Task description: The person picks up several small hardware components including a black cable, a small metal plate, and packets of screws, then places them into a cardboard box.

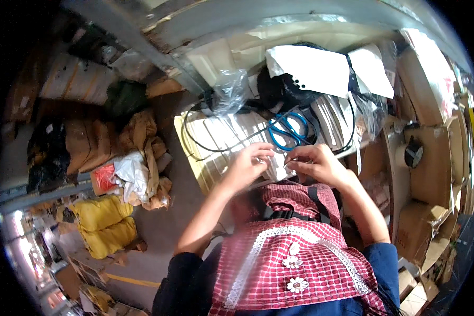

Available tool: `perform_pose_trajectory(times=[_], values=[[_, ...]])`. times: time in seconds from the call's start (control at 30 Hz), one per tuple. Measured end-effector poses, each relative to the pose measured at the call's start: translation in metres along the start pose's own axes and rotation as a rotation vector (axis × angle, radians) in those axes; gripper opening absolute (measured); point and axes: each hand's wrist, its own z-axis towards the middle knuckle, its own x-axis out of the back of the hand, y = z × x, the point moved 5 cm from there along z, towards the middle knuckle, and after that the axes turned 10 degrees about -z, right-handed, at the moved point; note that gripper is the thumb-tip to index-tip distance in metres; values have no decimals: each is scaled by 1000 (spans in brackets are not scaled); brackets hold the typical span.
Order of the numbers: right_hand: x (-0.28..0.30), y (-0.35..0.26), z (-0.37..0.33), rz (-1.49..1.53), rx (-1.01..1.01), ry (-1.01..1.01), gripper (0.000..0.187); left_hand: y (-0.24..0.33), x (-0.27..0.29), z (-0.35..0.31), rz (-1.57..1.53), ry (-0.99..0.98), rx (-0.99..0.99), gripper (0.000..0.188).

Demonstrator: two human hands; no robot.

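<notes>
Both of my hands are over the near edge of a pale, slatted-looking work surface point(208, 166), close to my body. My left hand point(247, 167) has its fingers loosely bent and its thumb apart from them, with nothing clear between them. My right hand point(318, 164) is closed in a pinch at thumb and forefinger. Something small and pale seems to be at its fingertips, too small to name. Just beyond the hands lies a coil of blue cable point(289, 131). A thin black cable point(205, 151) loops across the surface on the left.
White paper sheets point(313, 68) cover a dark bundle point(279, 89) at the back. Beside it is a clear plastic bag point(230, 89). Cardboard boxes point(426, 168) line the right, one with a black roll point(413, 152). Yellow sacks point(104, 224) and brown wrapping point(142, 137) are at left.
</notes>
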Motion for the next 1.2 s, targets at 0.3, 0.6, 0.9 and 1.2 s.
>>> perform_pose_trajectory(times=[0.3,0.6,0.9,1.2], values=[[-12,-21,-97,-489,315,820,33,24,-94,15,-117,-223,-21,69],[-46,-17,-180,-805,478,1025,36,31,-167,-20,-127,-174,-110,64],[-52,13,-215,-516,463,1001,31,-5,-162,-73,-163,90,-127,58],[-101,35,-8,-607,514,812,34,-18,-33,-126,100,445,-215,56]])
